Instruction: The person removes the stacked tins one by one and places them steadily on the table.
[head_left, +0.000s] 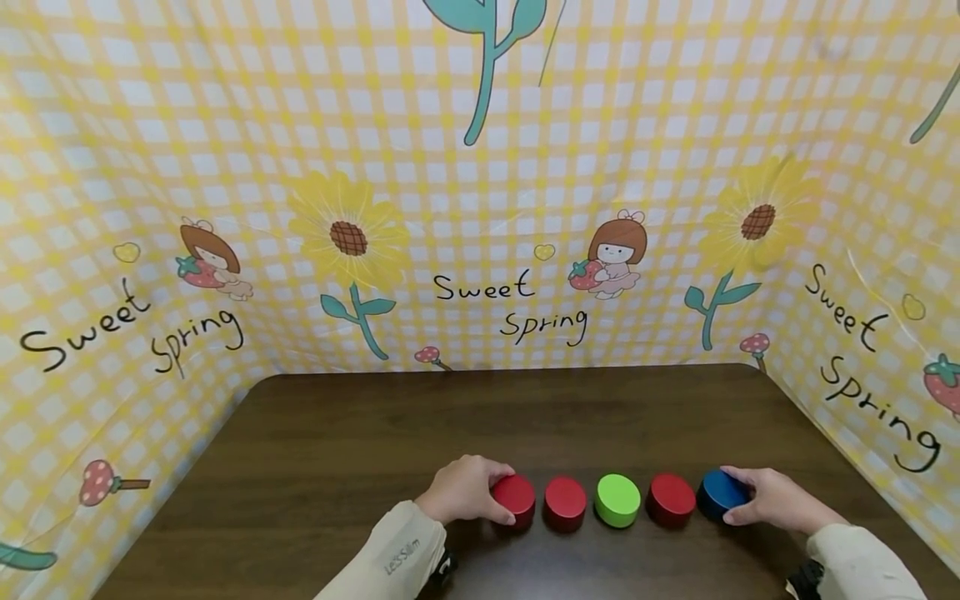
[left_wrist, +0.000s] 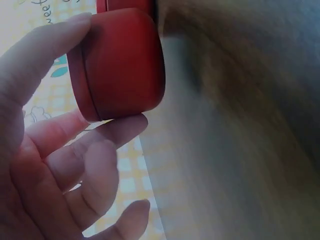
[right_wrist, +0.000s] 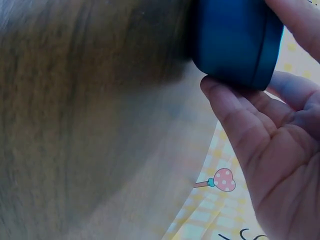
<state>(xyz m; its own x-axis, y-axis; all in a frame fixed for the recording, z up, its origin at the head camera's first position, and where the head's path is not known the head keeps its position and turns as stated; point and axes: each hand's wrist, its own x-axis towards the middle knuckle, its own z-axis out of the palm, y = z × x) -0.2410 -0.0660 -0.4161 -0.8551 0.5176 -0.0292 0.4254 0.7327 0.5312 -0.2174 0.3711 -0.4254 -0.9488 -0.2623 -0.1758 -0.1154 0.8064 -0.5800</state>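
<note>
Five round pucks sit in a row on the dark table (head_left: 315, 450). The outermost red puck (head_left: 514, 498) is pinched by the left hand (head_left: 459, 492), thumb and fingers (left_wrist: 120, 127) curled round its rim. At the other end the blue puck (head_left: 720, 493) is gripped the same way by the right hand (head_left: 776, 500). Between the hands stand another red puck (head_left: 565, 502), a green puck (head_left: 617, 500) and a third red puck (head_left: 671, 500). It looks like the grasping step on both end pieces; any lift or slide would call for a firm pinch and clearance from each neighbour just beside.
</note>
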